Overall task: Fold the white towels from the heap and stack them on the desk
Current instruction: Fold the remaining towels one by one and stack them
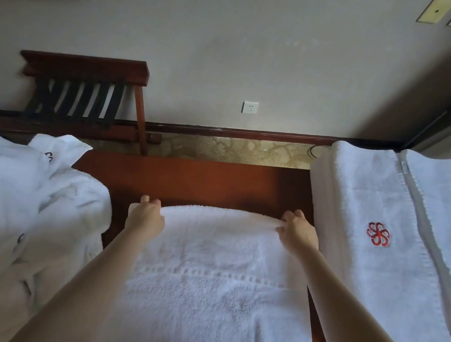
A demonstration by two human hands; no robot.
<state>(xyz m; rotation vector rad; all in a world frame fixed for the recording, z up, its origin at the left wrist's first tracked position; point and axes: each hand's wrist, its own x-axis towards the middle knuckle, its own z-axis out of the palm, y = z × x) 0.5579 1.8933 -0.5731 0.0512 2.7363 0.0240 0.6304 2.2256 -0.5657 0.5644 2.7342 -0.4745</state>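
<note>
a white towel (213, 288) is lying flat across the middle of the desk (202, 179), its near part running toward the front edge. the left hand (147, 213) is pinching the towel's far left corner and the right hand (296, 230) is pinching the far right one, fingers curled round the cloth. gripping both corners at once is probably meant to bring the far edge over evenly for the next fold. the heap (3, 208) of unfolded white towels is sitting at the desk's left edge, within easy reach. the stack (382, 227) of folded towels, 2 red emblems showing on top, is lying along the right edge, just beside the right hand, giving a finished piece a short trip. the desk is showing dark reddish wood. beyond its far edge, patterned carpet (237, 146) is running to a pale wall carrying 1 socket (250, 108), and a wooden luggage rack (82, 93) is standing against that wall.
</note>
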